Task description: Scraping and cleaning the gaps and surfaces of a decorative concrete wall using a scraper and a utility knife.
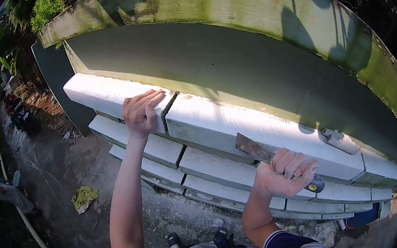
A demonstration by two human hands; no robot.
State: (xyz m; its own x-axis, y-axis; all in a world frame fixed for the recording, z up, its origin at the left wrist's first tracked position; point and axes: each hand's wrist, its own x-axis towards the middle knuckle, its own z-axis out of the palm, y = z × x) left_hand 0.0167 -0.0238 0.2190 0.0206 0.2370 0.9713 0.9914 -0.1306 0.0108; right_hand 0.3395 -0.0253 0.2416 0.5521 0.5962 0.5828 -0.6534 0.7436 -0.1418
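Observation:
My left hand (142,113) lies on the top of a white block (94,90), its fingers stretched over the surface close to a dark vertical joint (170,108). To the right of that joint runs a long white block (237,124). In front of this block my right hand (288,171) is closed round the dark handle of a putty knife (255,148), with a yellow spot at the handle's end. Its flat, stained blade points up and left, near the block's front edge. Whether the blade touches the block, I cannot tell.
Lower rows of white blocks (215,165) step down toward me. A pale cylinder (340,141) lies on the top row at right. Behind rises a wall with a mossy ledge (224,3). A yellow-green cloth (84,198), a hose (35,235) and a person (5,190) are at left.

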